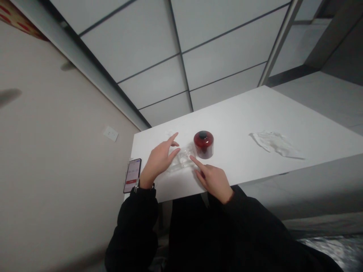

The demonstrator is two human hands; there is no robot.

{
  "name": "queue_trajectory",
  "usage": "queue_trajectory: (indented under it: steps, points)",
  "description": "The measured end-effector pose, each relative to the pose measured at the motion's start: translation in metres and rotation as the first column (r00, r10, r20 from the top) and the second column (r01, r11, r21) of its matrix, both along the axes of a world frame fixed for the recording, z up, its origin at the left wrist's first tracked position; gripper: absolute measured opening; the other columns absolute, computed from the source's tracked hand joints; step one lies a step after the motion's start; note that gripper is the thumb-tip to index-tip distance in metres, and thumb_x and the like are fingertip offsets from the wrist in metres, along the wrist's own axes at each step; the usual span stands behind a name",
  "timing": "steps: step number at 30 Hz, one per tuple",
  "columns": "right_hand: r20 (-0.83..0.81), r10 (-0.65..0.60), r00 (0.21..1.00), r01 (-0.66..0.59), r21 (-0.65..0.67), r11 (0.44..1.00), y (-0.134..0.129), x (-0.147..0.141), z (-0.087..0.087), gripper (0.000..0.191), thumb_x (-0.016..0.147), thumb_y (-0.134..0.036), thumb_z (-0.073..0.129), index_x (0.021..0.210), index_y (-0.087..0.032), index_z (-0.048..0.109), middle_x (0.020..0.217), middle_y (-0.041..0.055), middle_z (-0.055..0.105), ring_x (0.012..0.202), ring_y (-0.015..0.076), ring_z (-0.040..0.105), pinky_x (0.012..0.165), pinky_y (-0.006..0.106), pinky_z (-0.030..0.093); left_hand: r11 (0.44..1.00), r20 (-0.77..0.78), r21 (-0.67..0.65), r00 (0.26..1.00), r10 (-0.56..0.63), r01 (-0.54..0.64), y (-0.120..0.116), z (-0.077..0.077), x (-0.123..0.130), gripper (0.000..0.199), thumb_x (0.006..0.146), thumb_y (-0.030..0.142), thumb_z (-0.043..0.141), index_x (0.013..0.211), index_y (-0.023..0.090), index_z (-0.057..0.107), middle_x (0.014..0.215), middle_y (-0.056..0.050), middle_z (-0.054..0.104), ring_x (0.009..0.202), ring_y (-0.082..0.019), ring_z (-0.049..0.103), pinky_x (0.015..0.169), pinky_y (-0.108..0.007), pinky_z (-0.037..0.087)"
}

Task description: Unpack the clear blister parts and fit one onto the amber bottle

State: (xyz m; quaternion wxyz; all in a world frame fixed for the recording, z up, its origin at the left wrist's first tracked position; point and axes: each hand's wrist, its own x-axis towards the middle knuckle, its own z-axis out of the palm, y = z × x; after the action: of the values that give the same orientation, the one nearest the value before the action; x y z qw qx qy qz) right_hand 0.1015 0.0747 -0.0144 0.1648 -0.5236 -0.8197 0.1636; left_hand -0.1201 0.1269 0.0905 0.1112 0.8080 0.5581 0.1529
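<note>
A clear plastic container (185,156), shaped like a shallow box, lies on the white table between my hands. My left hand (161,156) is over its left side, open, index finger stretched forward and thumb at the container. From the right, my right hand (214,179) reaches in with its index finger extended to the container; the thumb and other fingers are partly curled, and nothing shows in its grip. Just behind the container's right end stands a dark red round jar (203,145) with a black top. What the clear container holds is too faint to make out.
A phone (132,175) with a lit screen lies at the table's left edge. Crumpled white cloth or tissue (276,144) rests on the right half of the white table (241,113). A wall with a socket (110,133) borders the left side; panelled sliding doors (159,60) stand behind.
</note>
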Motion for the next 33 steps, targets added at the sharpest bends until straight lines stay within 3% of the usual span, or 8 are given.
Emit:
queue_trajectory:
  steps: [6, 11, 14, 17, 21, 26, 29, 33]
  points:
    - [-0.013, 0.005, 1.000, -0.005, -0.007, 1.000, 0.000, 0.001, 0.000, 0.059, 0.109, -0.030, 0.048, 0.168, -0.026, 0.039, 0.094, 0.0041, 0.081, 0.083, 0.0221, 0.076, 0.069, 0.029, 0.046, 0.980, 0.083, -0.029, 0.978, -0.192, 0.195, 0.004, -0.014, 0.031, 0.084, 0.098, 0.047, 0.073, 0.167, 0.029, 0.030, 0.143, -0.012, 0.068, 0.132, -0.030, 0.064, 0.114, -0.047, 0.049]
    - [-0.023, -0.001, 1.000, 0.001, 0.012, 1.000, 0.000, 0.001, -0.002, 0.061, 0.109, -0.029, 0.050, 0.168, -0.028, 0.038, 0.095, 0.0041, 0.081, 0.084, 0.0218, 0.077, 0.069, 0.029, 0.047, 0.998, -0.145, 0.016, 0.988, 0.057, -0.055, 0.006, -0.012, 0.022, 0.094, 0.091, 0.050, 0.081, 0.166, 0.020, 0.033, 0.124, -0.011, 0.071, 0.115, -0.033, 0.066, 0.100, -0.048, 0.054]
    - [-0.022, -0.011, 1.000, 0.011, 0.038, 0.999, 0.001, 0.001, -0.004, 0.060, 0.109, -0.030, 0.050, 0.167, -0.028, 0.040, 0.093, 0.0049, 0.081, 0.083, 0.0214, 0.076, 0.069, 0.028, 0.047, 0.995, -0.150, -0.033, 0.984, 0.090, -0.096, 0.003, -0.012, 0.018, 0.087, 0.092, 0.036, 0.079, 0.166, 0.019, 0.034, 0.114, -0.007, 0.074, 0.111, -0.031, 0.067, 0.099, -0.046, 0.054]
    - [-0.026, 0.002, 1.000, -0.001, 0.048, 0.999, 0.001, 0.001, -0.006, 0.059, 0.109, -0.031, 0.050, 0.167, -0.027, 0.040, 0.092, 0.0049, 0.081, 0.082, 0.0213, 0.076, 0.070, 0.028, 0.047, 0.996, -0.047, -0.084, 0.998, 0.037, -0.041, 0.000, -0.017, 0.019, 0.084, 0.094, 0.022, 0.071, 0.167, 0.023, 0.030, 0.118, -0.006, 0.074, 0.109, -0.026, 0.068, 0.102, -0.044, 0.053]
    - [-0.027, 0.000, 1.000, 0.000, 0.024, 1.000, 0.000, 0.002, -0.005, 0.058, 0.110, -0.030, 0.049, 0.167, -0.026, 0.040, 0.092, 0.0038, 0.081, 0.081, 0.0221, 0.077, 0.069, 0.029, 0.047, 0.997, 0.052, -0.078, 0.998, -0.020, 0.024, 0.001, -0.024, 0.025, 0.085, 0.095, 0.031, 0.073, 0.168, 0.023, 0.029, 0.125, -0.010, 0.072, 0.112, -0.028, 0.067, 0.105, -0.049, 0.052]
    - [-0.021, -0.012, 1.000, 0.013, 0.015, 1.000, -0.001, 0.002, -0.002, 0.058, 0.109, -0.030, 0.049, 0.167, -0.026, 0.042, 0.094, 0.0052, 0.082, 0.084, 0.0221, 0.077, 0.069, 0.028, 0.047, 0.953, 0.150, -0.118, 0.953, -0.262, 0.280, 0.001, -0.020, 0.031, 0.091, 0.096, 0.034, 0.074, 0.170, 0.029, 0.021, 0.147, -0.013, 0.063, 0.133, -0.030, 0.062, 0.116, -0.050, 0.048]
    - [-0.014, -0.012, 1.000, 0.012, -0.002, 1.000, -0.002, 0.001, -0.001, 0.057, 0.110, -0.029, 0.049, 0.166, -0.026, 0.043, 0.094, 0.0047, 0.081, 0.084, 0.0224, 0.077, 0.069, 0.028, 0.047, 0.992, 0.023, -0.068, 0.994, -0.109, 0.111, -0.003, -0.012, 0.040, 0.088, 0.093, 0.044, 0.078, 0.166, 0.024, 0.031, 0.156, -0.018, 0.054, 0.137, -0.033, 0.061, 0.114, -0.049, 0.051]
    - [-0.002, -0.010, 1.000, 0.010, -0.010, 1.000, -0.001, 0.002, -0.001, 0.057, 0.110, -0.030, 0.047, 0.166, -0.025, 0.042, 0.094, 0.0047, 0.081, 0.083, 0.0219, 0.076, 0.069, 0.028, 0.046, 0.984, -0.314, -0.018, 0.935, 0.163, -0.177, -0.002, -0.007, 0.054, 0.041, 0.099, 0.048, 0.070, 0.123, 0.015, 0.068, 0.115, -0.015, 0.074, 0.110, -0.034, 0.072, 0.091, -0.045, 0.058]
